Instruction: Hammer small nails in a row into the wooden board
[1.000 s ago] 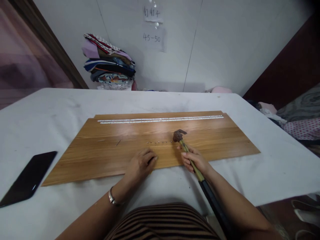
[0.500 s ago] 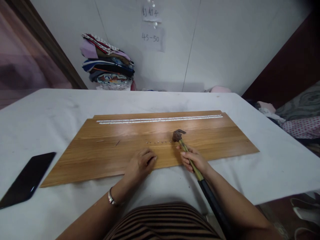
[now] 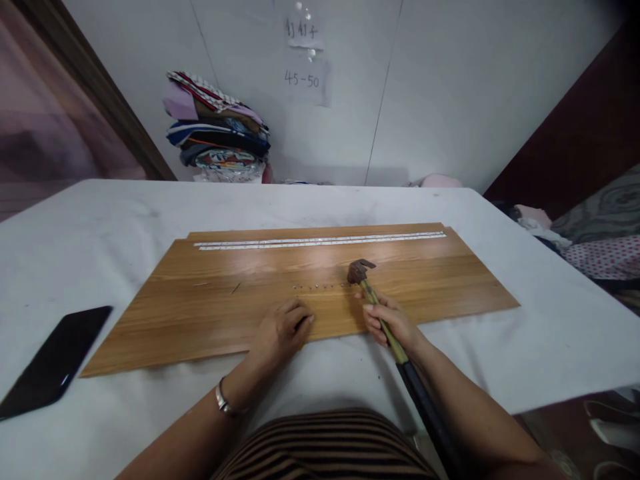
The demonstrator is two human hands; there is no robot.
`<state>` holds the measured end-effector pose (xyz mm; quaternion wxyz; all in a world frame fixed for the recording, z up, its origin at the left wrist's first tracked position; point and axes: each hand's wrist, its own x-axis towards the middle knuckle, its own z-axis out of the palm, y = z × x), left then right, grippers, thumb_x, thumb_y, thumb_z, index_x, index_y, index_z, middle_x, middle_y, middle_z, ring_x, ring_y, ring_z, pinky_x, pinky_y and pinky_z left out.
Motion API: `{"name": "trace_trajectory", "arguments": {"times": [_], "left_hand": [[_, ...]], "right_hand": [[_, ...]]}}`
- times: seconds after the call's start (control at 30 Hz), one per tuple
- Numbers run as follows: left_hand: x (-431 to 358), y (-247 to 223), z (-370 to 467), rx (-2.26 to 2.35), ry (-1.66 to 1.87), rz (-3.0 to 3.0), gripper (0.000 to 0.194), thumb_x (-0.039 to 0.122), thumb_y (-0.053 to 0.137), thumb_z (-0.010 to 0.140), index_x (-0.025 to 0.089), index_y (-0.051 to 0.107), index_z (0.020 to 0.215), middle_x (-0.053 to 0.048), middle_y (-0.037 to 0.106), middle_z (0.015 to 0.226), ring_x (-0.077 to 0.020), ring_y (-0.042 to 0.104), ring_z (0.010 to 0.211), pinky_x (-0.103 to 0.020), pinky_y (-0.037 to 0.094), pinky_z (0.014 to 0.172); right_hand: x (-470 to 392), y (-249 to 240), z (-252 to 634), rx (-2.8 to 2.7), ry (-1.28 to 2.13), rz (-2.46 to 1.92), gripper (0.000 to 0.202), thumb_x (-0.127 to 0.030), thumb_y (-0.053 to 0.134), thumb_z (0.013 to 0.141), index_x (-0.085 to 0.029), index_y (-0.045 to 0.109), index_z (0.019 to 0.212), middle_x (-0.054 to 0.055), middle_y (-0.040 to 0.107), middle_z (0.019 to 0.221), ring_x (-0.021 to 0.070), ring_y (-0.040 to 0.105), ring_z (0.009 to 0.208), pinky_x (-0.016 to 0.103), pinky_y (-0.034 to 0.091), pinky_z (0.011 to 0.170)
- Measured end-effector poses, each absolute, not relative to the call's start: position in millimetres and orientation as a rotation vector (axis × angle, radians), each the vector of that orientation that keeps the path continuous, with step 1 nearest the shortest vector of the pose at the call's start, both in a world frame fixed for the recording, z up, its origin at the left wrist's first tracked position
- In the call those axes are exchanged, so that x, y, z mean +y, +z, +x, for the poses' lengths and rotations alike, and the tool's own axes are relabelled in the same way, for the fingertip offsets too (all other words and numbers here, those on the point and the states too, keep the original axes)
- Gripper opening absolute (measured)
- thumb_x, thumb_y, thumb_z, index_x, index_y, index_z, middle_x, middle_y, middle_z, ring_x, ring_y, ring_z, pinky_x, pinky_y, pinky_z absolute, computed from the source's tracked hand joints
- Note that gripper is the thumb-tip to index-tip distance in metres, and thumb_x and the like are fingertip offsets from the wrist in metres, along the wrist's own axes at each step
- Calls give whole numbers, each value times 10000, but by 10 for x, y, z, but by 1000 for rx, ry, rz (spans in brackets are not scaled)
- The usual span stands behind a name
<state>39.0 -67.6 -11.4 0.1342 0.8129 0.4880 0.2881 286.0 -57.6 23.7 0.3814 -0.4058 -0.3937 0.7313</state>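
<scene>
Hammer (image 3: 399, 355) gripped in the right hand (image 3: 401, 325), head by the right end of the nails (image 3: 317, 286) in the board (image 3: 450, 280). Left hand (image 3: 281, 327) curled on it, contents unclear. Nailing seems under way; next calls for square aim.

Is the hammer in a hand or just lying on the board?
In a hand: the right hand wraps around the hammer, close below its head.

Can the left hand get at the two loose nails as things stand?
Probably yes: the left hand rests on the board with nothing visible in it, and only bare wood shows between it and the loose nails.
</scene>
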Motion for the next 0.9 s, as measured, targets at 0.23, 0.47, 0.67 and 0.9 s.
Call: {"name": "trace_trajectory", "arguments": {"times": [0.23,0.47,0.67,0.9], "left_hand": [[-680,-116,392,1432,816,2352,199,259,454,905,193,617,813,-35,585,811,-151,561,788,-277,459,729],[-681,-75,390,1408,795,2359,215,255,433,911,192,612,811,-42,583,813,-152,559,782,-285,464,725],[-677,-94,388,1419,833,2349,198,253,454,900,191,622,816,-42,589,807,-154,562,779,-282,465,717],[-676,-69,397,1415,831,2370,222,264,437,909,187,623,814,-44,590,800,-148,553,769,-284,460,715]], "right_hand": [[-566,204,2861,-1028,1874,-1022,371,-332,603,741,-171,484,1054,-120,413,464,45,297,267,159,239,250],[-573,237,2861,-1008,1871,-1016,390,-336,606,738,-174,480,1071,-119,409,462,46,296,275,157,244,254],[-559,215,2856,-1014,1879,-1036,388,-352,623,720,-178,485,1038,-122,414,452,44,299,264,155,254,244],[-573,257,2845,-1007,1863,-1011,395,-345,630,715,-179,484,1042,-124,412,449,44,303,266,152,251,246]]}}
